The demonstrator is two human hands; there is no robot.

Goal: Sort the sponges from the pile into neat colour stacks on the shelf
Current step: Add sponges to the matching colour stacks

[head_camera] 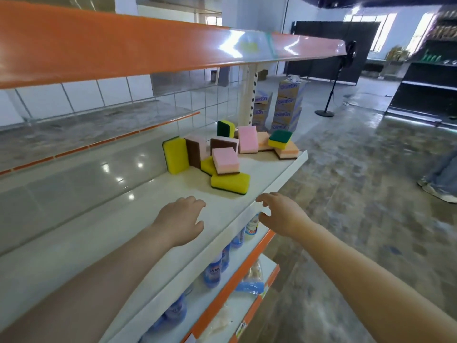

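1. Sorting looks not yet begun: the sponges (223, 154) lie jumbled in a pile at the far end of the white shelf (277, 184), yellow, pink and orange mixed together.
2. Next move, I'd guess: reach the nearest yellow sponge (230, 182) and start a stack.
3. The left hand (183, 219) hovers over the shelf, fingers loosely curled, its grip empty.
4. The right hand (282, 214) is spread open at the shelf's front edge, holding nothing.
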